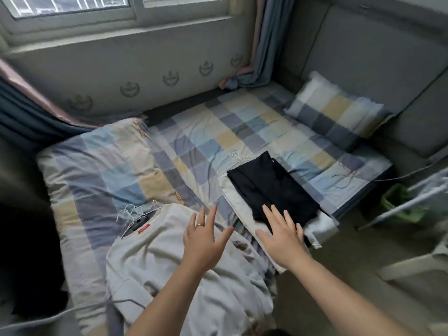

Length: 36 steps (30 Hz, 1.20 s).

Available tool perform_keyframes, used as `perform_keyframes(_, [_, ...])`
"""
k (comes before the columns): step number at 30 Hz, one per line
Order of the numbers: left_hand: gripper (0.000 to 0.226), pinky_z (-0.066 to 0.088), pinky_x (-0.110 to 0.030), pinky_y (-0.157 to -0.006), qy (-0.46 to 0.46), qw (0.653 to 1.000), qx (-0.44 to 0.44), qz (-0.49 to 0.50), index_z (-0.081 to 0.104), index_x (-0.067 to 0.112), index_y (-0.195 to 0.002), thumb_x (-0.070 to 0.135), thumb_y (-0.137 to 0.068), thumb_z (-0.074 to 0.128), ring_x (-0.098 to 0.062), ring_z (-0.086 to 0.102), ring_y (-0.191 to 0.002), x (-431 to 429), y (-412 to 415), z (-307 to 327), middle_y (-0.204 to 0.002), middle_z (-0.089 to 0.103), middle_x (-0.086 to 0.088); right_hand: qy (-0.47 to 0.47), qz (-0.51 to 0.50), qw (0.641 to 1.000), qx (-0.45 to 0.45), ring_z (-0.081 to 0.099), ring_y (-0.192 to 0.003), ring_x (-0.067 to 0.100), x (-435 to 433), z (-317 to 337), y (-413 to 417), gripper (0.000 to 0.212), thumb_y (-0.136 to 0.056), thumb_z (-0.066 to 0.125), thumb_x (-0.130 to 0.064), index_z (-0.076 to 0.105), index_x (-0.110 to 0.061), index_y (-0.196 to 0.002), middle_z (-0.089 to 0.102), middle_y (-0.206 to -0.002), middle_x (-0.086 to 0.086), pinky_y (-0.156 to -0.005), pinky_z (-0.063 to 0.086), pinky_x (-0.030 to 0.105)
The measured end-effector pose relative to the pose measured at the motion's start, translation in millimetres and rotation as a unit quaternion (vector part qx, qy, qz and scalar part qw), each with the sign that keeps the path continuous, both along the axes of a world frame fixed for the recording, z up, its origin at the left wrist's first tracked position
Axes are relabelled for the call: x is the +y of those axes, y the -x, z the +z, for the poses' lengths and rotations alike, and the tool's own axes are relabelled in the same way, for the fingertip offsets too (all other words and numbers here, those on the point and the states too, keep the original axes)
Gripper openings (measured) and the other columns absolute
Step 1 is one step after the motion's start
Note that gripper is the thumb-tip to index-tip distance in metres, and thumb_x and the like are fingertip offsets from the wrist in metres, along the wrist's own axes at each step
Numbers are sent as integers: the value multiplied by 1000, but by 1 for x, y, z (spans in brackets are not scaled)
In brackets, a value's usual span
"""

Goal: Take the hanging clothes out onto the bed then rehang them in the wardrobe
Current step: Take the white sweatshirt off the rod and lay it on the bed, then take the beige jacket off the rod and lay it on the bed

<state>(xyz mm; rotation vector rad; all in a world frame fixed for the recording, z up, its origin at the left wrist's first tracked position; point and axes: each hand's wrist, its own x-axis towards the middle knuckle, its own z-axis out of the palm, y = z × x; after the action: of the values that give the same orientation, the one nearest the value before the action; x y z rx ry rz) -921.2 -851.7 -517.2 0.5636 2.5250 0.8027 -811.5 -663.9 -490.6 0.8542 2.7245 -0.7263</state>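
On the checked bed [169, 146], at its near edge, a crumpled pale-grey T-shirt [150, 258] lies on wire hangers [131, 214]; left hand [206, 241] above it, grip spread; right hand [283, 236], grip spread, over the folded black garment [274, 187].

I can read no words here. The small red label [144, 228] in the collar of the pale T-shirt [169, 263], lower left of centre, carries lettering too blurred for me to make out. The orange printed strips [140, 128] on the checked quilt [97, 166], left of centre, are just as illegible. Across the upper half, the wall [72, 69] bears a row of grey crest emblems [129, 89]; I see no legible text in them.
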Motion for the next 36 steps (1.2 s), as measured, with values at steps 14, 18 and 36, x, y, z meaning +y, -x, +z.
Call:
perform_keyframes(14, [76, 4, -46, -122, 10, 966, 67, -251, -2, 50, -154, 79, -89, 26, -17, -9, -152, 274, -185, 29, -166, -6, 10, -57, -237, 969, 43, -11, -150, 19, 200, 17, -263, 69, -96, 35, -60, -1, -45, -152, -7, -163, -15, -117, -1, 55])
perform_keyframes(18, [72, 1, -45, -121, 12, 939, 72, -336, 0, 49, -154, 72, -93, 30, -17, -11, -152, 357, -251, 34, -166, -7, 9, -71, -311, 947, 31, -7, -150, 21, 245, 20, -347, 70, -95, 37, -60, 0, -45, -153, -4, -163, -14, -118, 3, 55])
perform_keyframes(36, [79, -11, -46, -117, -160, 582, 113, -789, -9, 50, -153, 82, -87, 21, -15, -21, -149, 671, -558, 108, -165, -15, 11, -222, -688, 691, -13, 2, -150, 19, 329, 91, -611, 64, -96, 33, -59, 11, -41, -153, 8, -163, -13, -118, 3, 52])
